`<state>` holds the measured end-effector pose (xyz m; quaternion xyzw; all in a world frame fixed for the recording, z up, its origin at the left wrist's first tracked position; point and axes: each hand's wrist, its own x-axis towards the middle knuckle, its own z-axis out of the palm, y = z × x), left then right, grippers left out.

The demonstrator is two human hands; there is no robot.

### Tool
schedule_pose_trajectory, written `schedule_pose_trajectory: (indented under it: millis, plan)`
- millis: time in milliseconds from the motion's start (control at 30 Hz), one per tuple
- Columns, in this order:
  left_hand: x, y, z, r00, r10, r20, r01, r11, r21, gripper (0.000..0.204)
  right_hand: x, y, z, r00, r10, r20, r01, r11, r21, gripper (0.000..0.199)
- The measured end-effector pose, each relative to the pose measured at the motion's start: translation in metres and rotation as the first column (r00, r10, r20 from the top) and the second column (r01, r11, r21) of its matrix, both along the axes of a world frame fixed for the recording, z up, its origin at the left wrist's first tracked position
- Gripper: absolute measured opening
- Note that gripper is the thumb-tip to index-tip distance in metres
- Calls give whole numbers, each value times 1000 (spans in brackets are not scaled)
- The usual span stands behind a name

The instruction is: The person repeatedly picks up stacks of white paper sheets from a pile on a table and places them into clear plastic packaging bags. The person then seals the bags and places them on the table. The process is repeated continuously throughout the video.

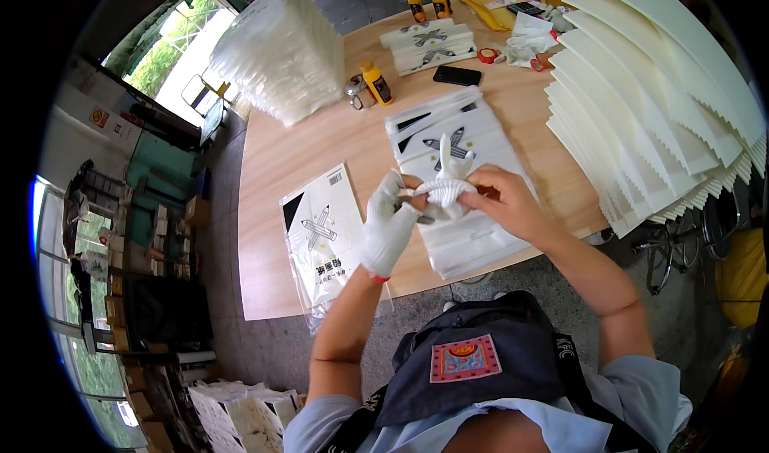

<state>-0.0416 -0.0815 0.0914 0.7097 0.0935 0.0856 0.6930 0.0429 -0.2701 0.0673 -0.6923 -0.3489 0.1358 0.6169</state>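
My left hand (388,227) wears a white work glove with bare fingertips showing and a red edge at the wrist. Its fingers pinch one side of a second white glove (445,190), whose ribbed cuff is bunched up. My bare right hand (506,201) grips the other side of that cuff, and one glove finger sticks up beyond it. Beneath both hands lies a stack of clear plastic bags (469,241) printed with black corners and crossed pencils. To the left, a white printed pack (324,233) with a pencil drawing rests in a clear bag at the table's edge.
A tall stack of wrapped packs (280,56) stands at the far left of the wooden table (264,181). Large white sheets (633,108) fan out at right. Beyond the bags are a black phone (457,75), a yellow bottle (376,83) and a metal pot (357,91).
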Motion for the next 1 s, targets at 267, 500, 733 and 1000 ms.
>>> schedule_pose_trajectory:
  millis: [267, 500, 733, 1000]
  plan:
    - [28, -10, -35, 972, 237, -4, -227, 936, 270, 11, 23, 9, -36, 807, -448, 384, 527, 841, -126, 19]
    - [35, -22, -46, 989, 132, -73, -91, 909, 407, 9, -14, 7, -9, 947, -246, 207, 257, 966, -24, 14]
    - [25, -37, -53, 970, 219, 111, -242, 927, 288, 12, -41, 26, -34, 921, -252, 298, 310, 936, -165, 9]
    - [-11, -71, -70, 947, 119, 297, -290, 713, 638, 14, -16, 16, -59, 715, 114, -690, 164, 932, 324, 33]
